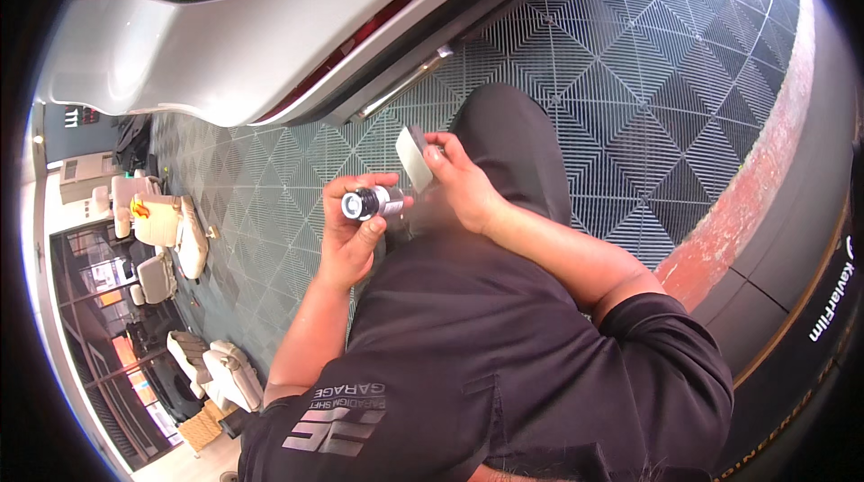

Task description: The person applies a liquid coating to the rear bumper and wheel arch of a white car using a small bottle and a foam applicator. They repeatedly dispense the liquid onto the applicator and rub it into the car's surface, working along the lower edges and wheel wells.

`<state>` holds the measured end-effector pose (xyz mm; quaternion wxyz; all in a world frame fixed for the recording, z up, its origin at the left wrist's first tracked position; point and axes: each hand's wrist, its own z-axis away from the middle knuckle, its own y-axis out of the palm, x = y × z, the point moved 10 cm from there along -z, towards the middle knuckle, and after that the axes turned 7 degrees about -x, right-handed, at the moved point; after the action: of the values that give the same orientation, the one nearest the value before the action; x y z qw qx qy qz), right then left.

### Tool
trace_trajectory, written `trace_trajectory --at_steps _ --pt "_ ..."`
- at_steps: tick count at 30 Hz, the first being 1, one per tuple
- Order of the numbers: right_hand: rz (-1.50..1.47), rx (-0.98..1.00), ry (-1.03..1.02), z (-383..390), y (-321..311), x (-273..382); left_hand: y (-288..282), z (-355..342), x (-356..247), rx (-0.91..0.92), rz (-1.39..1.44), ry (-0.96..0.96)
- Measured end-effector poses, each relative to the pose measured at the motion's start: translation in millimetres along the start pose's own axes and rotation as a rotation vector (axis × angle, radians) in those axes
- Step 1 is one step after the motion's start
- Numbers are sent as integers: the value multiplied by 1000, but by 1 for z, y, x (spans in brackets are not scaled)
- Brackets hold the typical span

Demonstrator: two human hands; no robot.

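Between the fingers and thumb of my left hand (349,243) is a small bottle (389,201) with a black ring and a pale round end, tilted with that end toward me. My right hand (461,178) grips a flat rectangular applicator block (413,159), pale on its broad face and dark along one edge. The bottle and the block are close to each other but apart, in front of my body. Both hands are below the bumper of a silver car (225,50). The fingertips behind the block are partly hidden.
A long red reflector (360,36) and a shiny exhaust trim (405,86) run along the car's low edge. Grey and black ribbed tiles (621,122) cover the floor. Beige car seats (162,221) stand at the left. A worn red kerb (729,230) lies at the right.
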<state>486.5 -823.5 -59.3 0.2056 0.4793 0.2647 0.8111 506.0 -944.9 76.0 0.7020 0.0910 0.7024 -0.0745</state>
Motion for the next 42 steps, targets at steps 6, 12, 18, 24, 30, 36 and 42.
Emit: trace_trajectory --at_steps 6,12,18,24,30,36,42 --pt "-187 -270 -174 22 -56 67 -22 17 7 -47 12 36" --pt "298 -915 -684 -25 -227 288 -38 24 28 -94 94 27" --pt "474 -1146 -821 -90 -336 434 -32 4 43 -73 150 30" --pt "489 -1128 -1009 -90 -300 413 -42 2 50 -127 139 -4" --pt "674 -1184 -944 -52 -151 251 -7 -3 -29 -1 114 -178" --pt "629 -1151 -658 -25 -31 145 58 -24 -130 313 138 -277" --pt "1035 -323 107 22 53 75 88 4 -210 364 111 -309"
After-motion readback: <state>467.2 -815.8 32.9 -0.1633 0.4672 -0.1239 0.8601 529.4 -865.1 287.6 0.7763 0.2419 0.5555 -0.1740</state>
